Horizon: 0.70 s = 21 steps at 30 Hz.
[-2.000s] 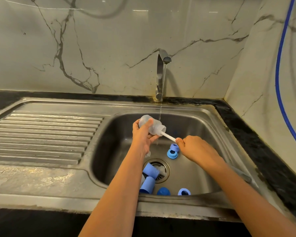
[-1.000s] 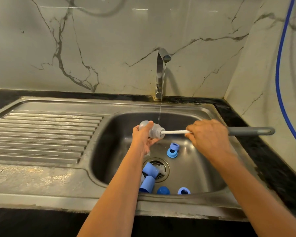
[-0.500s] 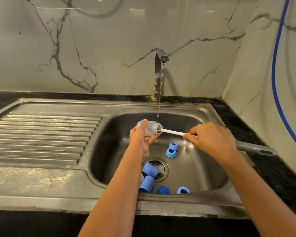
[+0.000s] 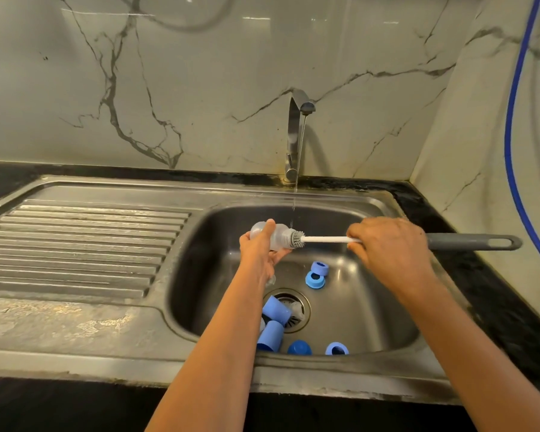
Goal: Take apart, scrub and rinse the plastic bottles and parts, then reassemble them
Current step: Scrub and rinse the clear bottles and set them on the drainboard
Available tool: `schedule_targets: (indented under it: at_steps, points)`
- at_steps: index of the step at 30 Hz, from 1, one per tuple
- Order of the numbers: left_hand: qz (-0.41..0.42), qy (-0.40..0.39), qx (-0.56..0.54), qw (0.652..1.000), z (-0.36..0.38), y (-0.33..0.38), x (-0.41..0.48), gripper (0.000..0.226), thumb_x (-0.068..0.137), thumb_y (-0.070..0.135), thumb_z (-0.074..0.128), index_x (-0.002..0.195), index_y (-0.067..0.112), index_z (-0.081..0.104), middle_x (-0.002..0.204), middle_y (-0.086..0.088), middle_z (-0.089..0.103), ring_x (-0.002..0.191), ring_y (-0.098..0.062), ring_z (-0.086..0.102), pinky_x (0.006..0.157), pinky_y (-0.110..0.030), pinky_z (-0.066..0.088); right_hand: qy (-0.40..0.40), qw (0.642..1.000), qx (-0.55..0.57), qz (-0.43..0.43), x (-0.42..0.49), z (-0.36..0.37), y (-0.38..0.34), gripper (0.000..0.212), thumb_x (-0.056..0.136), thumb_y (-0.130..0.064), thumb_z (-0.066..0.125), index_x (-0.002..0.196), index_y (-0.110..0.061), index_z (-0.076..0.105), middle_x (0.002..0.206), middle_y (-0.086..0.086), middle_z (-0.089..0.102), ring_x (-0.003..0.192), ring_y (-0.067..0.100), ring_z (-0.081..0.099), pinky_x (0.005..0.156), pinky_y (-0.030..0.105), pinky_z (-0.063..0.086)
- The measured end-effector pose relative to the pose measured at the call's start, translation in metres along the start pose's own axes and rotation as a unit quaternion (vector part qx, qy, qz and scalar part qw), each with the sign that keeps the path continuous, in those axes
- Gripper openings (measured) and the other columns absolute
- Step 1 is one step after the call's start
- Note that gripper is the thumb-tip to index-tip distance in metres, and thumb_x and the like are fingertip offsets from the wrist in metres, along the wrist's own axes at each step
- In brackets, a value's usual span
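Lying sideways, gripped by the left hand (image 4: 257, 254), the bottle (image 4: 279, 236) points its mouth at the brush (image 4: 325, 239) clasped in the right hand (image 4: 390, 248).

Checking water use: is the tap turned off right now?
No, a thin stream of water falls from the tap toward the clear bottle held in the left hand.

Left hand (image 4: 258, 248) curled gripping, thumb on top; right hand (image 4: 390, 244) seemingly fisted, knuckles up.
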<state>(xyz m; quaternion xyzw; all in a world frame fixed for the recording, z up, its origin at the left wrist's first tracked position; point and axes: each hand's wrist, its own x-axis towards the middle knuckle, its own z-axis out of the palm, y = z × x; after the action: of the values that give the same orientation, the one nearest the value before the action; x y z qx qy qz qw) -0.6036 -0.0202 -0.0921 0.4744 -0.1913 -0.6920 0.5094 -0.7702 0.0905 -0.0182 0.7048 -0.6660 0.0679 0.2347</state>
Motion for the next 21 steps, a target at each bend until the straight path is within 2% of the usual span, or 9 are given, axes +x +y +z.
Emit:
schedule_targets:
  at_steps: [3,5,7,11,13,15,19,21]
  points:
    - [0.01,-0.026,0.025,0.999,0.001,-0.002,-0.001,0.052,0.088,0.02,0.068,0.129,0.022,0.036,0.123,-0.017,0.047,0.091,-0.033,0.066,0.068,-0.044,0.061,-0.038,0.999,0.001,0.0,0.003,0.012,-0.008,0.022,0.1,-0.038,0.041,0.107,-0.028,0.06,0.099,-0.005,0.061,0.09,0.016,0.059,0.063,0.026,0.036]
    - [0.001,-0.055,0.032,0.998,0.005,-0.004,-0.005,0.05,0.089,0.02,0.068,0.13,0.02,0.039,0.126,-0.018,0.049,0.094,-0.034,0.066,0.059,-0.04,0.061,-0.067,0.998,0.011,0.013,0.005,0.021,-0.015,0.026,0.101,-0.04,0.039,0.106,-0.025,0.061,0.097,-0.003,0.06,0.086,0.018,0.059,0.063,0.027,0.039]
    - [0.004,-0.066,0.021,0.998,0.008,-0.005,-0.006,0.049,0.089,0.02,0.068,0.129,0.018,0.041,0.128,-0.019,0.051,0.096,-0.034,0.067,0.057,-0.037,0.06,-0.096,0.993,0.051,0.054,0.007,0.031,-0.021,0.03,0.1,-0.04,0.04,0.104,-0.021,0.063,0.092,0.002,0.061,0.082,0.023,0.06,0.066,0.032,0.043]
    - [0.063,-0.04,0.001,0.997,0.009,-0.006,-0.006,0.043,0.089,0.015,0.068,0.12,0.026,0.04,0.125,-0.014,0.048,0.096,-0.033,0.066,0.059,-0.036,0.061,-0.147,0.962,0.17,0.158,0.007,0.04,-0.033,0.03,0.099,-0.034,0.042,0.097,-0.013,0.064,0.084,0.006,0.059,0.078,0.028,0.06,0.066,0.036,0.047]
    - [0.08,-0.035,0.006,0.996,0.008,-0.007,-0.007,0.04,0.09,0.016,0.067,0.119,0.027,0.042,0.123,-0.013,0.048,0.097,-0.033,0.065,0.063,-0.038,0.061,-0.189,0.943,0.217,0.167,0.007,0.042,-0.039,0.03,0.098,-0.033,0.043,0.094,-0.011,0.063,0.083,0.007,0.059,0.077,0.027,0.061,0.065,0.036,0.047]
    - [0.074,-0.051,0.029,0.996,0.005,-0.005,-0.009,0.036,0.091,0.017,0.064,0.12,0.026,0.043,0.119,-0.012,0.052,0.092,-0.031,0.067,0.068,-0.04,0.061,-0.215,0.923,0.277,0.16,0.006,0.042,-0.037,0.031,0.097,-0.032,0.045,0.091,-0.01,0.066,0.076,0.006,0.06,0.063,0.021,0.055,0.058,0.032,0.043]
    - [-0.03,-0.118,-0.014,0.992,0.004,0.004,-0.014,0.037,0.092,0.019,0.063,0.123,0.017,0.044,0.12,-0.022,0.056,0.094,-0.034,0.069,0.067,-0.041,0.061,-0.176,0.891,0.379,0.176,-0.001,0.041,-0.022,0.033,0.098,-0.029,0.047,0.083,-0.01,0.069,0.056,-0.007,0.056,0.046,0.009,0.039,0.043,0.017,0.031]
    - [-0.028,-0.114,-0.009,0.993,0.007,0.002,-0.015,0.038,0.092,0.019,0.064,0.124,0.016,0.044,0.121,-0.023,0.056,0.092,-0.034,0.069,0.063,-0.04,0.061,-0.157,0.887,0.388,0.192,-0.003,0.042,-0.021,0.033,0.099,-0.029,0.047,0.081,-0.009,0.067,0.055,-0.007,0.052,0.046,0.009,0.038,0.044,0.02,0.03]
